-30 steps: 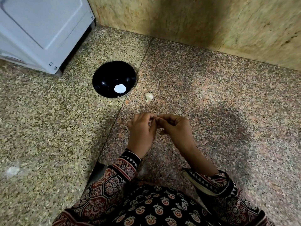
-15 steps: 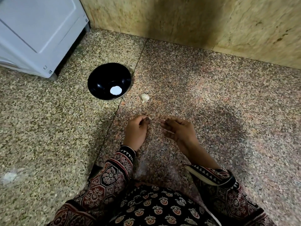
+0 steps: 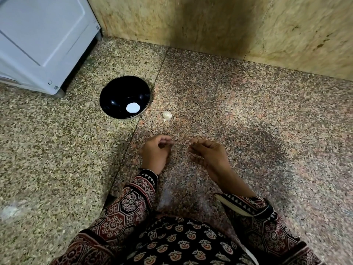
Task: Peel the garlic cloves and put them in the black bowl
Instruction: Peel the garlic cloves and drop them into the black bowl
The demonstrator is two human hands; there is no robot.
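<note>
Underfoot, a speckled granite floor (image 3: pixel 267 131) fills most of the view, with a dark joint line (image 3: pixel 133 129) running from its far edge back toward the person. Along that far edge rises a yellowish stone wall (image 3: pixel 210 22), and in the far left corner stands a white appliance (image 3: pixel 38 35) on small feet. At the near edge sits the person in a dark patterned garment (image 3: pixel 181 241), both arms stretched forward over the floor, the left sleeve (image 3: pixel 129 203) and right sleeve (image 3: pixel 254 209) trimmed with a band of triangles. The black bowl (image 3: pixel 118 92) stands upright on the floor left of the joint line, near the appliance's front corner; a round white patch (image 3: pixel 133 108) shows low inside it, and I cannot tell whether that is a peeled clove or a glint. The left hand (image 3: pixel 155 153) hovers low, just right of the joint line, its fingers (image 3: pixel 166 139) curled with thumb and forefinger drawn together; whether they pinch anything is too small and blurred to make out. The right hand (image 3: pixel 209 155) is near it but apart, its fingers (image 3: pixel 194 148) loosely bent and pointing toward the left hand, nothing visible in them. One pale garlic clove (image 3: pixel 167 115) lies on the floor just beside the bowl, on its right, not touching it, between the bowl and the hands.
</note>
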